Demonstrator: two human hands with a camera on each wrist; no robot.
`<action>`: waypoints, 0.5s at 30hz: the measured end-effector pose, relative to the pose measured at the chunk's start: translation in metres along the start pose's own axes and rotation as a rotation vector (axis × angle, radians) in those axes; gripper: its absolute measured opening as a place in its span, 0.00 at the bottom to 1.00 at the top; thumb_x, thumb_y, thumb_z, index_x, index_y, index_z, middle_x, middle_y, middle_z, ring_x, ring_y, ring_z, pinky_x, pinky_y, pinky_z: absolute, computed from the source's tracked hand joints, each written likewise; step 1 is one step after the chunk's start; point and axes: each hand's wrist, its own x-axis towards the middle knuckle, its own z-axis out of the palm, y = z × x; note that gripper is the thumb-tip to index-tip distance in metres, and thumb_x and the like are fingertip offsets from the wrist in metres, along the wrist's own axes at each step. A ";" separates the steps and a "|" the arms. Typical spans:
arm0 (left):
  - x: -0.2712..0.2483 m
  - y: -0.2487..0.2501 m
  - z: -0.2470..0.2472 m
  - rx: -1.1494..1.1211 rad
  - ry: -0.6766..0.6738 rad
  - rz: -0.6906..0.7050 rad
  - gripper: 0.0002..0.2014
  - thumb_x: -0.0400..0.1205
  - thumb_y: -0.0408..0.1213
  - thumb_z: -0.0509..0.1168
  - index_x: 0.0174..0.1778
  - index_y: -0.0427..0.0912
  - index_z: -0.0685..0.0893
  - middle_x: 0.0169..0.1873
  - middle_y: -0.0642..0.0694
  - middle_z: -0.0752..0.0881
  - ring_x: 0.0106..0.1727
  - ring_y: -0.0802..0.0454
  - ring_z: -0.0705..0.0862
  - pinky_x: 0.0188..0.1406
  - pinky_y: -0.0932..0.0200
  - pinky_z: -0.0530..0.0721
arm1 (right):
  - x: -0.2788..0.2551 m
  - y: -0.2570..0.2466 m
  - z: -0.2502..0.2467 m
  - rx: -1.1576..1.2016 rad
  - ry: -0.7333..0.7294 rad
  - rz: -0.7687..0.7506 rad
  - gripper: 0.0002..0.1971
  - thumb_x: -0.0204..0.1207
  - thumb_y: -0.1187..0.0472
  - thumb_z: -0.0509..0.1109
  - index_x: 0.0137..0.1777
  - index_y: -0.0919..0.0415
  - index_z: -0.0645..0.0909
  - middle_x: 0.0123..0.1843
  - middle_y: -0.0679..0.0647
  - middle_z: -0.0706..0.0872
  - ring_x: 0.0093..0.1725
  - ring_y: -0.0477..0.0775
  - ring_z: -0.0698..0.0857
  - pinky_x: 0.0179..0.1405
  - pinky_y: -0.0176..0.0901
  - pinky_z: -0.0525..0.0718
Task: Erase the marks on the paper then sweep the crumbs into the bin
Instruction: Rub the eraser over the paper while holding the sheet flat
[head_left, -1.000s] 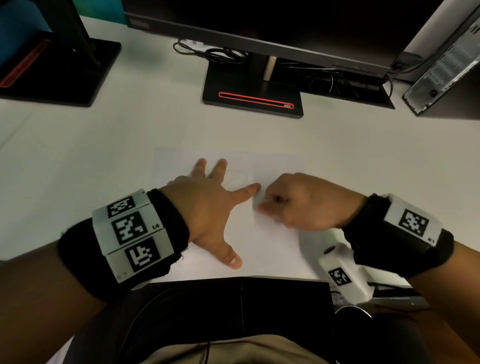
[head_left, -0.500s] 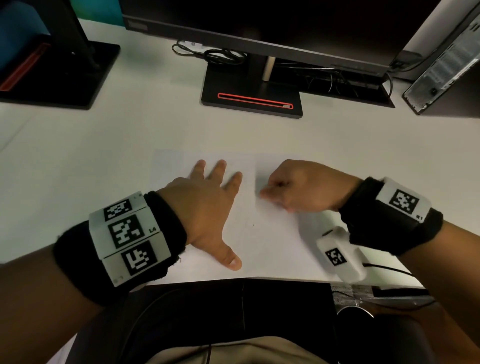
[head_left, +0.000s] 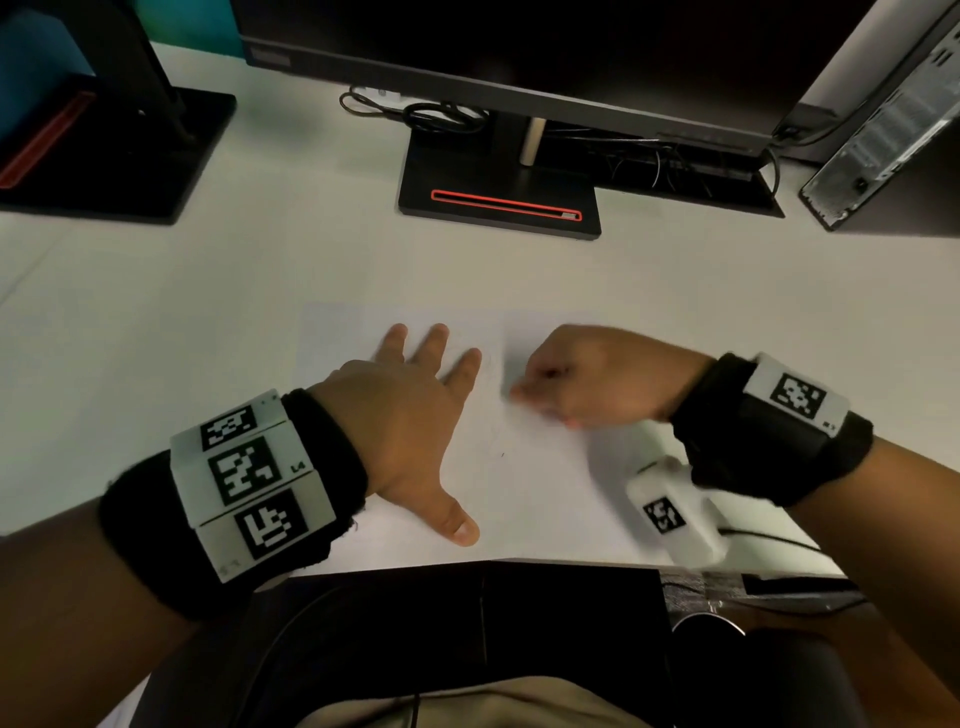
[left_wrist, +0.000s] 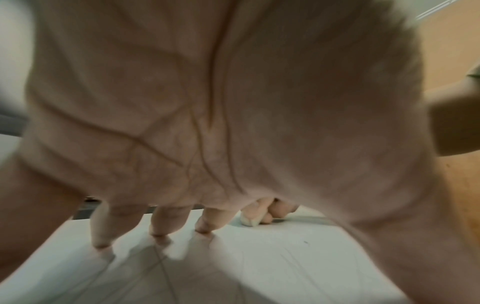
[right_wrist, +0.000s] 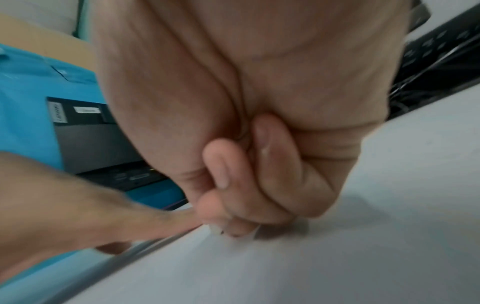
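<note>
A white sheet of paper (head_left: 519, 493) lies on the white desk in front of me. My left hand (head_left: 415, 415) rests flat on its left part, fingers spread and straight (left_wrist: 166, 222). My right hand (head_left: 582, 379) is curled into a fist to the right of the left fingers and pinches a small white eraser (left_wrist: 248, 222) against the paper; the eraser's tip shows under the fingertips (right_wrist: 215, 229). Faint pencil lines (head_left: 491, 364) show between the two hands. A tiny dark crumb (head_left: 503, 454) lies on the sheet nearer to me.
A monitor stand (head_left: 498, 192) with a red stripe stands beyond the paper, cables behind it. A second black stand (head_left: 104, 150) is at the far left, a computer case (head_left: 893, 130) at the far right. A black chair edge sits below the desk's near edge.
My right hand with the eraser moved away from me along the paper, then came slightly back toward me and right. The left index finger drew in beside the other fingers; the left hand otherwise stayed.
</note>
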 end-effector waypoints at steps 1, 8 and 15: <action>0.000 0.000 0.000 -0.002 -0.003 0.000 0.77 0.56 0.81 0.71 0.84 0.52 0.24 0.85 0.44 0.25 0.86 0.33 0.33 0.76 0.33 0.69 | 0.003 0.005 -0.006 0.022 0.036 0.042 0.24 0.86 0.47 0.64 0.32 0.61 0.83 0.26 0.50 0.83 0.25 0.48 0.77 0.35 0.42 0.79; 0.000 0.000 -0.001 -0.006 -0.003 -0.003 0.77 0.57 0.80 0.72 0.85 0.52 0.25 0.85 0.44 0.25 0.86 0.33 0.33 0.76 0.33 0.69 | -0.001 -0.003 0.002 0.003 -0.043 -0.016 0.25 0.86 0.46 0.63 0.35 0.65 0.83 0.27 0.52 0.84 0.27 0.51 0.78 0.37 0.48 0.82; 0.000 0.000 -0.001 -0.004 0.001 0.002 0.77 0.57 0.80 0.72 0.84 0.52 0.25 0.85 0.44 0.25 0.86 0.33 0.32 0.76 0.32 0.69 | 0.003 0.003 -0.003 0.002 0.007 0.026 0.23 0.86 0.48 0.64 0.32 0.60 0.82 0.25 0.47 0.83 0.26 0.50 0.78 0.35 0.43 0.79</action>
